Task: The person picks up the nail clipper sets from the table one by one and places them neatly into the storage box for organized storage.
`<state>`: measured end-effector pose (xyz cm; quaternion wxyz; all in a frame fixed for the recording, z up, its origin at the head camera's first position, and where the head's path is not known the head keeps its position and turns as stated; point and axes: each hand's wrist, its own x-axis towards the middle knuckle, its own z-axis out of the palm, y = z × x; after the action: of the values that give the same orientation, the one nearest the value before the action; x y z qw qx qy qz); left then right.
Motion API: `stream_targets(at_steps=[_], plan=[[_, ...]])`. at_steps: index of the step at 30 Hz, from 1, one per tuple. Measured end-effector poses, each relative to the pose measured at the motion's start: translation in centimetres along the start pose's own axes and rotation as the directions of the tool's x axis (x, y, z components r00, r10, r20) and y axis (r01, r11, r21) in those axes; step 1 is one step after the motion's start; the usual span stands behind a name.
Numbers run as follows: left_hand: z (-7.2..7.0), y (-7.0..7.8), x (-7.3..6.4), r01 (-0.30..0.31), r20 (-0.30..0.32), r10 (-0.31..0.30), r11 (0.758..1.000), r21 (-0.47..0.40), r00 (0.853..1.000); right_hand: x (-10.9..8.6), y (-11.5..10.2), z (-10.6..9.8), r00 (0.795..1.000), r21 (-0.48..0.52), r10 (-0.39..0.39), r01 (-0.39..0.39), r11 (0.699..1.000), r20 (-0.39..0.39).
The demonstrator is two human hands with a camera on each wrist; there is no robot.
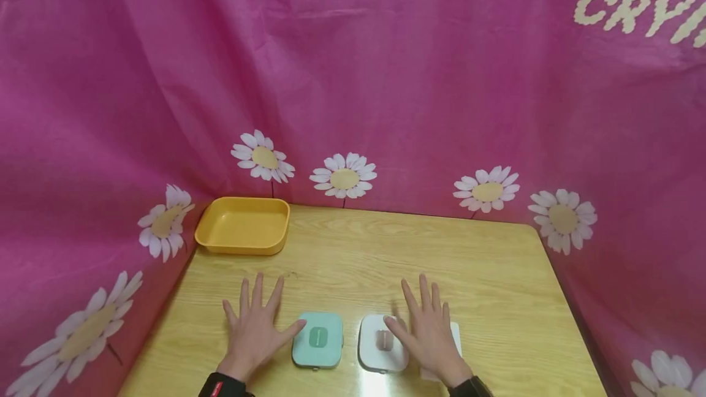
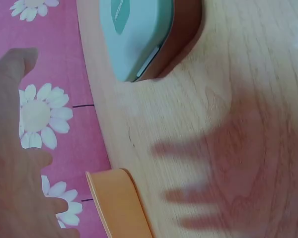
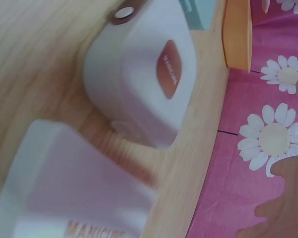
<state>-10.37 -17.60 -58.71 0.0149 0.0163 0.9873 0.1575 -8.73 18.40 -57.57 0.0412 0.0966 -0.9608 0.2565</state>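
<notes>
My left hand is spread with straight fingers left of a mint-green square case. Its thumb overlaps the case's edge in the head view, but a shadow on the wood in the left wrist view shows the hand raised above the table. My right hand, also spread, hovers to the right of a white square case with a brownish label. Partly hidden beneath that hand lies a white box, lettered "MANICURE" in the right wrist view. Neither hand holds anything.
A yellow rectangular tray stands at the table's back left corner. The wooden table is bordered at the back and sides by a pink curtain with white daisies.
</notes>
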Motion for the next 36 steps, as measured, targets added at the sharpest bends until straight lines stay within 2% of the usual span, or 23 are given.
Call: stream_targets(at_steps=[4,7,13,19,23,27,32,36], plan=[[-0.5,-0.6,0.6,0.004,-0.024,-0.004,1.0,-0.015,1.0,1.0,-0.3,0.4,1.0,0.048,-0.001,0.002,0.999,-0.01],[-0.9,-1.1,0.9,0.025,-0.018,-0.026,0.999,-0.033,0.999,1.6,-0.7,0.7,1.0,0.075,0.002,-0.001,0.997,-0.012],[-2.0,-2.4,1.6,0.11,0.039,-0.106,0.988,-0.104,0.994,2.7,-2.0,0.8,1.0,0.136,0.009,-0.009,0.991,-0.003],[-3.0,-3.9,2.1,0.184,0.054,-0.178,0.967,-0.173,0.983,3.6,-3.7,0.6,0.998,0.171,0.003,-0.013,0.985,0.057],[-3.7,-4.2,2.5,0.192,0.023,-0.192,0.957,-0.215,0.981,4.3,-4.2,0.9,0.999,0.17,-0.023,0.017,0.985,0.033],[-3.9,-4.5,3.2,0.184,-0.029,-0.196,0.953,-0.239,0.98,5.1,-4.6,1.8,0.999,0.214,-0.044,0.043,0.976,0.0],[-3.5,-5.2,3.6,0.164,-0.091,-0.195,0.95,-0.267,0.977,5.6,-5.0,2.8,0.997,0.338,-0.053,0.066,0.939,-0.047],[-3.3,-6.1,3.8,0.135,-0.153,-0.184,0.949,-0.284,0.971,6.1,-5.6,3.1,0.991,0.399,-0.079,0.116,0.91,-0.108]])
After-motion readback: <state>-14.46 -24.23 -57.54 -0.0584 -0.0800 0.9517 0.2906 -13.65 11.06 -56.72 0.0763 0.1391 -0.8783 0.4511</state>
